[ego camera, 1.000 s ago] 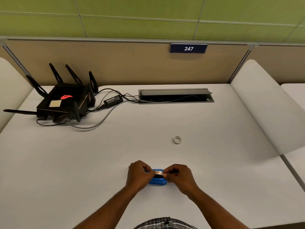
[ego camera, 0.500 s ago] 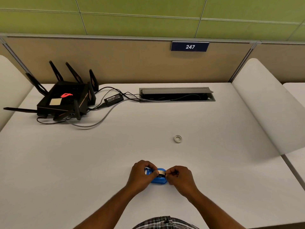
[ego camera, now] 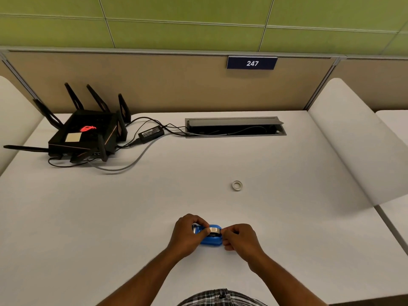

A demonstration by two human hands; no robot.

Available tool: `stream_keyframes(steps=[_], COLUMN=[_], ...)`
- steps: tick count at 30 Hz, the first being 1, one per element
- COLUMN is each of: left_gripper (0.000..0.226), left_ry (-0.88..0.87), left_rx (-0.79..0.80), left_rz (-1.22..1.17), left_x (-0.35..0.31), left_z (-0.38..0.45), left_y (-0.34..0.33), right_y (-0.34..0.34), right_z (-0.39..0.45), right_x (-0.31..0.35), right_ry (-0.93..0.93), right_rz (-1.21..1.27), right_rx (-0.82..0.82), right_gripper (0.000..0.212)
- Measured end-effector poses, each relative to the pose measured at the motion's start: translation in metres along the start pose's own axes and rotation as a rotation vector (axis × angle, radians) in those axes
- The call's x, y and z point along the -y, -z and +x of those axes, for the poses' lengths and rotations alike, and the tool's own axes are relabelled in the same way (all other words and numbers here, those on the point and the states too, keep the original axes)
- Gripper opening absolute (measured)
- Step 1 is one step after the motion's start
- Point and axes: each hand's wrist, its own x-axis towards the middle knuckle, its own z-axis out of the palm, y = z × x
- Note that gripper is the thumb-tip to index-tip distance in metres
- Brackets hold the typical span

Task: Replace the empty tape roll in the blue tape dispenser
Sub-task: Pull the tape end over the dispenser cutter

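The blue tape dispenser (ego camera: 210, 239) lies on the white table (ego camera: 110, 217) near its front edge, between my two hands. A tape roll (ego camera: 214, 230) sits in the top of it. My left hand (ego camera: 187, 235) grips the dispenser's left end, thumb against the roll. My right hand (ego camera: 239, 238) pinches at the roll's right side with fingers closed. A small whitish ring, a bare tape core (ego camera: 237, 185), lies flat on the table farther back and to the right, apart from both hands.
A black router (ego camera: 86, 134) with antennas, its power brick (ego camera: 151, 134) and loose cables sit at the back left. An open cable tray (ego camera: 235, 127) is set into the table's back middle. A white divider panel (ego camera: 362, 146) slopes along the right side.
My hands and the dispenser stayed in nearly the same spot. The left hand shifted slightly left, baring more of the dispenser's left end. The core has not moved.
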Motion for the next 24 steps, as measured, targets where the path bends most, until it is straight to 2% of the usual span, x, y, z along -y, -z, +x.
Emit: stream_keyframes(steps=[16,24], left_gripper=[0.012,0.016], left_ry=[-0.033,-0.027], left_rx=[-0.004,-0.006], left_rz=[0.008,0.013], left_x=[-0.01,-0.008], left_z=[-0.004,-0.003], left_y=[-0.003,-0.003], right_y=[-0.006,-0.006], right_z=[-0.01,-0.011], right_x=[0.013,0.007], right_ry=[0.041,0.019], right_rz=[0.086,0.054], right_rx=[0.044,-0.078], right_gripper=[0.017,0.019])
